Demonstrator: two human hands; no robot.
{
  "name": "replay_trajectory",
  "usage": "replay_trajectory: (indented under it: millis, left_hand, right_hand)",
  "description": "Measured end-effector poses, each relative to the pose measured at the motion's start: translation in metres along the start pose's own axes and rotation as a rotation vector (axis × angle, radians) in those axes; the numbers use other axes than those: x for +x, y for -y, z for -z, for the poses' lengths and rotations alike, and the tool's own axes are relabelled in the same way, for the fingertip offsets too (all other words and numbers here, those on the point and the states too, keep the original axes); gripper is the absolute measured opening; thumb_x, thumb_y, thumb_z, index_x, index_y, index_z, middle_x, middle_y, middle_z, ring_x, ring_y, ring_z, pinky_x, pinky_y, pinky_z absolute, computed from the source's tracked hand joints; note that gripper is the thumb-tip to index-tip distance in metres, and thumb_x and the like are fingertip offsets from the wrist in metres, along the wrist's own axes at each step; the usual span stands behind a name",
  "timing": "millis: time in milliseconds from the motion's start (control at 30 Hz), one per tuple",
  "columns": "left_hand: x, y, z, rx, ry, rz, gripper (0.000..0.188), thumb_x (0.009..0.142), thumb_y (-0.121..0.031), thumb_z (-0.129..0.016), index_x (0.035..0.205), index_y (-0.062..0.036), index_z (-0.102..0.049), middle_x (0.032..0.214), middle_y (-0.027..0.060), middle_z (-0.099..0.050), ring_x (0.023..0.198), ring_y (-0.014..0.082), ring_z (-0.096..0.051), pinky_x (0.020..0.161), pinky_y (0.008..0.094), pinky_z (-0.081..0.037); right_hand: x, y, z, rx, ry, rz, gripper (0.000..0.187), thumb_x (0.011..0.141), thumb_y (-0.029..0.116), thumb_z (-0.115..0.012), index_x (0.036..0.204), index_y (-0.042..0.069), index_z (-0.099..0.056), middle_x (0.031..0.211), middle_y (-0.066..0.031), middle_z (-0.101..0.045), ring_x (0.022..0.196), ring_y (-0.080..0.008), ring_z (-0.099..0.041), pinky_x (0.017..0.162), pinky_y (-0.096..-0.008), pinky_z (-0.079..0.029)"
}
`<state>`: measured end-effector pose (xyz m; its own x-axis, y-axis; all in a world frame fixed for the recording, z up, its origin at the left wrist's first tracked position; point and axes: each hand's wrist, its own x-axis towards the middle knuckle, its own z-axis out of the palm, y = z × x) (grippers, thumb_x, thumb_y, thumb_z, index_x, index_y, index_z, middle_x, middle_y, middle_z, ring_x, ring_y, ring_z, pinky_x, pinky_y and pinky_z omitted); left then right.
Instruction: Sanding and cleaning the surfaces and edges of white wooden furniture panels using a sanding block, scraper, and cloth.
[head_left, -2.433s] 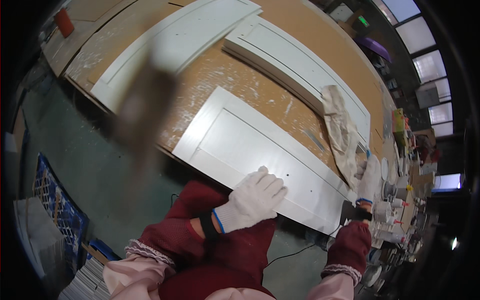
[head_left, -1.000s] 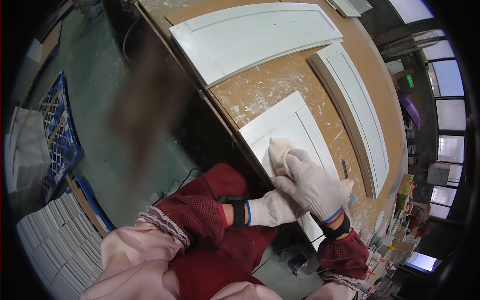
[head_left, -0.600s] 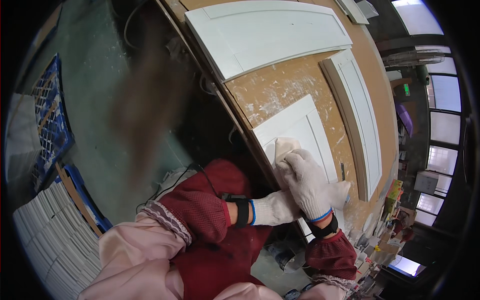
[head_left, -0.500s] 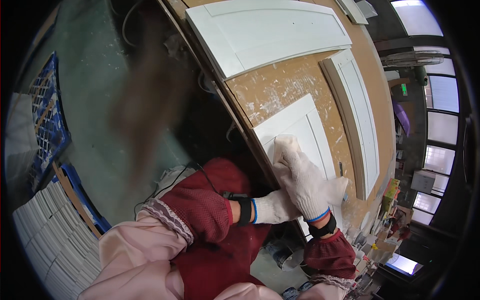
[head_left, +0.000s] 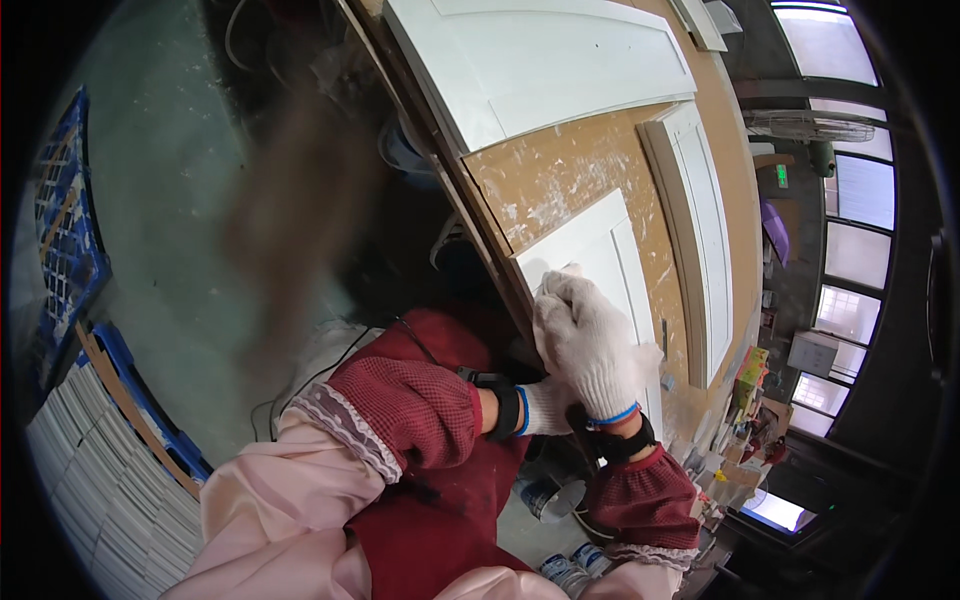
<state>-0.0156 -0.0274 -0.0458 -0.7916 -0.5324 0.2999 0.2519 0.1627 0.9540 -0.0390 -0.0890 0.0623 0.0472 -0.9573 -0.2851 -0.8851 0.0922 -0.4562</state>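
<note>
My right hand [head_left: 590,340], in a white knit glove, presses down on a white framed panel [head_left: 600,235] near the table's edge. Its fingers are curled in, and whatever they may grip is hidden. Crossing beneath it comes my left hand [head_left: 545,407], gloved likewise. Most of the left glove is covered by the right hand, so its fingers do not show. A bit of white glove or cloth [head_left: 650,360] sticks out to the right of the right hand; which it is, I cannot tell.
A brown, paint-smeared table [head_left: 560,180] carries a large white panel [head_left: 550,70] at the far side and a narrow one [head_left: 700,240] to the right. Stacked white boards [head_left: 110,490] and a blue crate [head_left: 75,220] stand left. Cans [head_left: 570,570] are on the floor below.
My right hand has drawn its fingers in more tightly over the panel. My left hand has slid further under it. The whole view has shifted slightly.
</note>
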Motion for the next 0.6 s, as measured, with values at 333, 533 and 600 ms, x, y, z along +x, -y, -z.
replay_trajectory:
  millis: [333,533,600]
  left_hand:
    - [0.022,0.030,-0.038,-1.603,-0.001,0.267,0.044,0.104,-0.027,-0.040,0.144,-0.0091,-0.037,0.150,0.0108,-0.040,0.137,0.0239,-0.039,0.116,0.0376,-0.029]
    - [0.006,-0.005,-0.003,-1.993,-0.071,0.586,0.044,0.106,-0.027,-0.034,0.146,-0.0097,-0.036,0.152,0.0111,-0.037,0.138,0.0243,-0.038,0.115,0.0383,-0.030]
    - [0.012,-0.019,0.012,-2.099,-0.139,0.752,0.043,0.106,-0.025,-0.033,0.147,-0.0099,-0.035,0.152,0.0108,-0.037,0.138,0.0240,-0.037,0.115,0.0382,-0.030]
  right_hand:
    - [0.020,-0.005,-0.013,-0.136,-0.216,-0.147,0.020,0.090,0.022,-0.059,0.094,0.003,-0.062,0.082,-0.0223,-0.066,0.079,-0.0393,-0.066,0.069,-0.0424,-0.052]
    - [0.017,-0.002,-0.017,-0.076,-0.159,-0.092,0.016,0.089,0.018,-0.060,0.092,0.003,-0.062,0.082,-0.0219,-0.065,0.078,-0.0379,-0.066,0.069,-0.0409,-0.051]
    - [0.023,0.001,-0.016,-0.172,-0.229,-0.084,0.014,0.089,0.015,-0.060,0.092,0.002,-0.062,0.081,-0.0211,-0.065,0.078,-0.0363,-0.066,0.070,-0.0401,-0.051]
